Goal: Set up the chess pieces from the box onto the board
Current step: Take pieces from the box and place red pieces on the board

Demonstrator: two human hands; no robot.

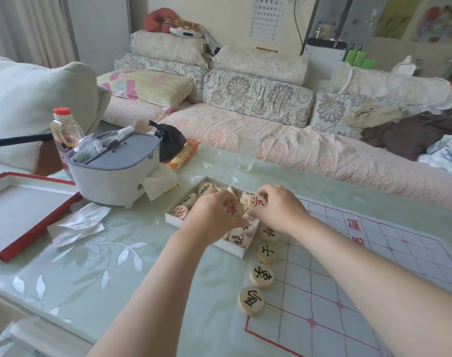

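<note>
The left hand [214, 215] and the right hand [279, 210] are close together over the box [174, 219]. The left hand's fingers are curled round a red-lettered piece [232, 210], and the right hand pinches a second red-lettered piece [258, 201] between thumb and fingertips. The step in hand looks like lifting pieces out of the box, early in the setup. Only four black-lettered pieces [261, 275] stand in a row along the near left edge of the board [413, 256], which lies just beside the box on the table [91, 253]. Next, each red piece probably has to be carried across to the board's opposite edge and set face up on a line crossing, without knocking the row already placed. The box holds a jumble of loose pieces [190, 199], some black-lettered and some red, several tilted on one another. Its red-edged lid [39, 235] lies open side up, well to the left.
</note>
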